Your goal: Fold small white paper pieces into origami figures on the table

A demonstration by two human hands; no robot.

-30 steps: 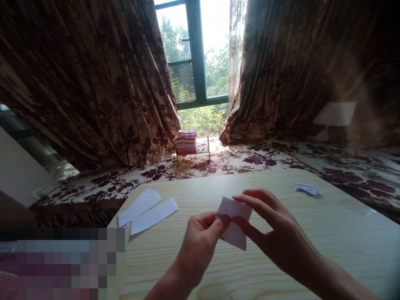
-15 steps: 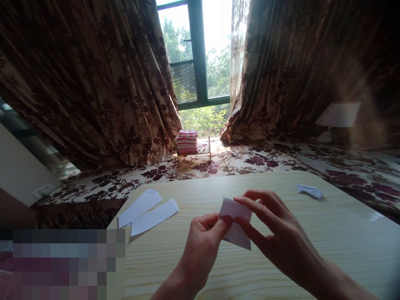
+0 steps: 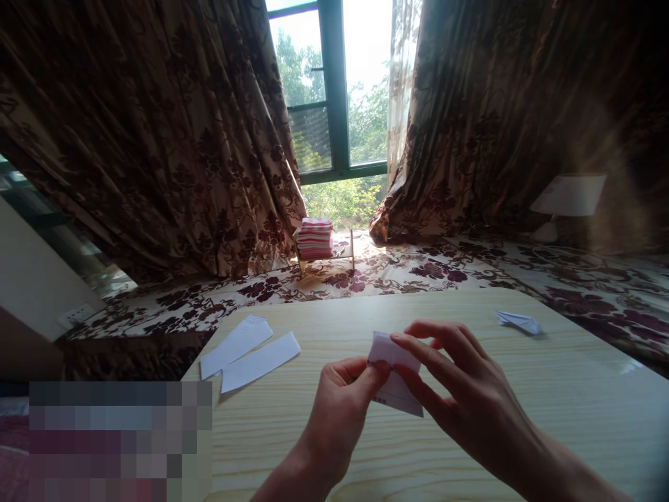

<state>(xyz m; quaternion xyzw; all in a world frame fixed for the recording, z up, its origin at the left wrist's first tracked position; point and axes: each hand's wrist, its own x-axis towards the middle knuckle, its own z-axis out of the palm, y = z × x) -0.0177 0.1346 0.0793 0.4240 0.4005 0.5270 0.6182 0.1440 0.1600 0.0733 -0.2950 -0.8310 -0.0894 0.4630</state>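
Observation:
A small piece of white paper point(image 3: 401, 396) with faint print on its lower part is held above the table. My left hand point(image 3: 342, 401) pinches its left side, the thumb lying across the middle. My right hand point(image 3: 454, 369) has its index fingertip on the paper's upper right edge and its thumb near the centre, gripping it from the right. Two white paper strips point(image 3: 261, 362) lie on the table to the left. A narrow folded white paper piece point(image 3: 518, 322) rests at the back right.
The light wood-grain table point(image 3: 313, 446) has a rounded far edge. Behind it are a small stand with stacked pink-striped cloths point(image 3: 315, 238), a white lamp point(image 3: 569, 195), floral curtains point(image 3: 209, 139) and a window. A pixelated patch covers the lower left.
Both hands hold the paper in almost the same pose. The whole view has shifted very slightly.

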